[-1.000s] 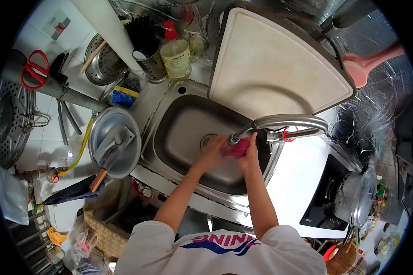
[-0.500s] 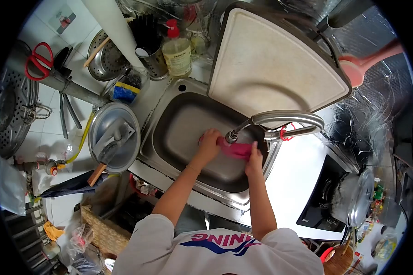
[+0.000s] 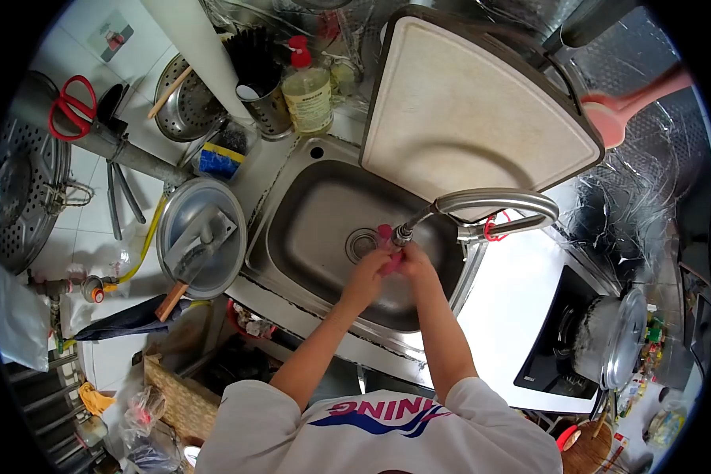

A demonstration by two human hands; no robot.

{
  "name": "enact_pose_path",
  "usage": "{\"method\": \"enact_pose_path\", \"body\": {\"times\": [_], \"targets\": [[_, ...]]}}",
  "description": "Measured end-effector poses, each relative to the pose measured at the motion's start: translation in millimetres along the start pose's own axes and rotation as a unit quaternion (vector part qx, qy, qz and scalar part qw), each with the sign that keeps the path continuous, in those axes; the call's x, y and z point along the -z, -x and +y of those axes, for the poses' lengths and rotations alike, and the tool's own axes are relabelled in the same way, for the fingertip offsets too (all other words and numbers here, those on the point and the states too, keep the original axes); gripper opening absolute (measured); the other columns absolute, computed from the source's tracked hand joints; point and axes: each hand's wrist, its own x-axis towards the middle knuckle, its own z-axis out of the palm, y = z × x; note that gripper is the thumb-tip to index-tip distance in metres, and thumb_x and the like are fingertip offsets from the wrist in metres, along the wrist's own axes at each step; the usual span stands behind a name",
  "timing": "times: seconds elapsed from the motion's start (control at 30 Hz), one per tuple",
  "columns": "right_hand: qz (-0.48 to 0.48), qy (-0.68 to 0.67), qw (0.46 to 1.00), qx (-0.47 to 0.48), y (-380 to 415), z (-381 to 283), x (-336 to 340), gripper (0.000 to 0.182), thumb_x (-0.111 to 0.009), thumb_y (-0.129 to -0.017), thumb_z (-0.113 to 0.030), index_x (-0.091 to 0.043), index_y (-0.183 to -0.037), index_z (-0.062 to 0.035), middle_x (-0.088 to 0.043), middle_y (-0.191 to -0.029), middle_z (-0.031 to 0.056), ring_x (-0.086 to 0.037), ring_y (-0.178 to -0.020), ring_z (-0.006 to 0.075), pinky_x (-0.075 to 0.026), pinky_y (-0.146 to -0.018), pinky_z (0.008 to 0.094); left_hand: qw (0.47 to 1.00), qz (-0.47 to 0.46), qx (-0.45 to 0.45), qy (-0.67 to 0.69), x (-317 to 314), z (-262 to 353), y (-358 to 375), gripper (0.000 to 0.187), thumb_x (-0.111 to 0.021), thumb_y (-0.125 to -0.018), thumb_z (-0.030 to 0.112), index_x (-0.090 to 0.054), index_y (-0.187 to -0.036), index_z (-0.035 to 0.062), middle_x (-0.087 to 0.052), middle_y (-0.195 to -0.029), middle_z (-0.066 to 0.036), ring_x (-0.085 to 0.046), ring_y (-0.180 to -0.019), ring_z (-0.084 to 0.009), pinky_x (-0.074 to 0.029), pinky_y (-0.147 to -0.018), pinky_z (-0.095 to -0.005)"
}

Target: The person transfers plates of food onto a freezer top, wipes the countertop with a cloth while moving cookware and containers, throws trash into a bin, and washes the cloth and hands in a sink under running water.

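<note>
A pink cloth (image 3: 392, 262) is bunched between my two hands, low in the steel sink (image 3: 304, 209) and just under the spout of the faucet (image 3: 521, 197). My left hand (image 3: 366, 273) is closed on the cloth's left side. On its right side my right hand (image 3: 416, 262) grips it, close to the left one. Part of the cloth sticks up beyond the fingers, near the spout tip. The round drain (image 3: 361, 241) shows left of the cloth. Whether water is running is hard to make out.
A large cutting board (image 3: 474, 103) leans behind the sink. A soap bottle (image 3: 308, 99) with a red pump stands at the back left. Left of the basin, a cleaver (image 3: 188, 265) rests on a metal lid (image 3: 233, 276). A pot (image 3: 596, 340) sits on the black cooktop (image 3: 549, 347) at right.
The cloth was stretched wide between my hands and is now bunched up. My right hand has moved left and my left hand slightly down and right, bringing them together; the drain is uncovered.
</note>
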Motion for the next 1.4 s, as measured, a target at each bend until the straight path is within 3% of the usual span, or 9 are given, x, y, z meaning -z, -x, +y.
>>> {"method": "enact_pose_path", "body": {"times": [0.33, 0.4, 0.5, 0.73, 0.8, 1.03, 1.1, 1.2, 1.4], "targets": [[0.14, 0.218, 0.95, 0.173, 40, 39, -80, 0.017, -0.057, -0.088, -0.016, -0.056, -0.1, -0.0041, -0.06, -0.095, 0.0068, -0.056, -0.078, 0.0174, -0.048, -0.072, 0.0312, 0.693, 0.125, 0.414, 0.577, -8, -74, -40, 0.025, -0.05, -0.087, 0.019, -0.058, -0.105, 0.0038, -0.062, -0.097, -0.006, -0.06, -0.091, -0.0182, -0.049, -0.08, -0.0348], [0.109, 0.818, 0.517, 0.228, 48, 38, -58, 0.025, -0.067, -0.08, -0.015, -0.056, -0.1, -0.0064, -0.059, -0.095, 0.0053, -0.056, -0.081, 0.0163, -0.049, -0.072, 0.0301, 0.659, 0.083, 0.475, 0.578, -7, -67, -55, 0.027, -0.049, -0.088, 0.022, -0.059, -0.105, 0.0036, -0.062, -0.097, -0.006, -0.06, -0.089, -0.018, -0.049, -0.077, -0.0352], [0.124, 0.304, 0.938, 0.115, 49, 53, -85, 0.035, -0.074, -0.072, -0.012, -0.056, -0.101, -0.0072, -0.059, -0.096, 0.0035, -0.057, -0.084, 0.0158, -0.049, -0.072, 0.0306, 0.656, -0.072, 0.447, 0.604, 11, -43, -70, 0.021, -0.052, -0.085, 0.021, -0.061, -0.099, 0.0078, -0.062, -0.09, -0.004, -0.06, -0.081, -0.0168, -0.049, -0.07, -0.0341], [0.135, 0.58, 0.749, 0.291, 7, 64, -35, 0.029, -0.074, -0.068, -0.013, -0.059, -0.092, -0.0059, -0.06, -0.085, 0.0017, -0.058, -0.083, 0.0164, -0.046, -0.065, 0.0293, 0.886, -0.046, 0.353, 0.296, -25, -75, -70, 0.012, -0.057, -0.078, 0.006, -0.06, -0.09, 0.0061, -0.057, -0.076, -0.001, -0.053, -0.066, -0.0128, -0.047, -0.061, -0.028], [0.37, 0.871, 0.211, 0.246, 9, 73, -41, 0.027, -0.07, -0.072, -0.017, -0.059, -0.094, -0.0061, -0.061, -0.083, 0.0076, -0.06, -0.082, 0.0212, -0.048, -0.071, 0.0391, 0.927, 0.016, 0.308, 0.212, -41, -79, -64, 0.014, -0.057, -0.077, 0.003, -0.06, -0.09, 0.0054, -0.057, -0.077, -0.001, -0.052, -0.066, -0.0125, -0.046, -0.06, -0.0277], [0.22, 0.699, 0.628, 0.263, 34, 53, -46, 0.021, -0.064, -0.076, -0.024, -0.059, -0.087, -0.007, -0.053, -0.066, 0.0059, -0.055, -0.058, 0.0233, -0.047, -0.056, 0.0378, 0.693, -0.011, 0.378, 0.614, -7, -74, -52, 0.026, -0.058, -0.079, 0.019, -0.057, -0.1, 0.0032, -0.06, -0.091, -0.006, -0.056, -0.081, -0.0178, -0.049, -0.073, -0.0343], [0.203, 0.281, 0.937, 0.042, 48, 54, -67, 0.019, -0.063, -0.079, -0.025, -0.058, -0.085, -0.0081, -0.053, -0.064, 0.0045, -0.054, -0.057, 0.0186, -0.046, -0.051, 0.03, 0.684, -0.034, 0.384, 0.619, -2, -67, -47, 0.03, -0.057, -0.081, 0.023, -0.057, -0.104, 0.0037, -0.061, -0.096, -0.007, -0.057, -0.084, -0.0191, -0.05, -0.076, -0.0369], [-0.11, 0.012, 0.989, -0.093, 46, 61, -45, 0.017, -0.064, -0.08, -0.023, -0.055, -0.085, -0.0081, -0.053, -0.064, 0.0038, -0.053, -0.054, 0.0144, -0.043, -0.043, 0.0232, 0.648, -0.122, 0.482, 0.577, -5, -58, -44, 0.032, -0.057, -0.083, 0.024, -0.056, -0.109, 0.0048, -0.061, -0.099, -0.008, -0.058, -0.086, -0.0168, -0.05, -0.078, -0.0354], [0.068, -0.02, 0.997, -0.028, 45, 83, -62, 0.013, -0.063, -0.079, -0.015, -0.054, -0.085, -0.0074, -0.053, -0.063, 0.0026, -0.049, -0.048, 0.0112, -0.038, -0.037, 0.0201, 0.737, -0.176, 0.334, 0.561, -8, -72, -59, 0.037, -0.067, -0.077, 0.028, -0.058, -0.107, 0.008, -0.06, -0.084, -0.001, -0.054, -0.066, -0.0103, -0.047, -0.059, -0.0263]]}}
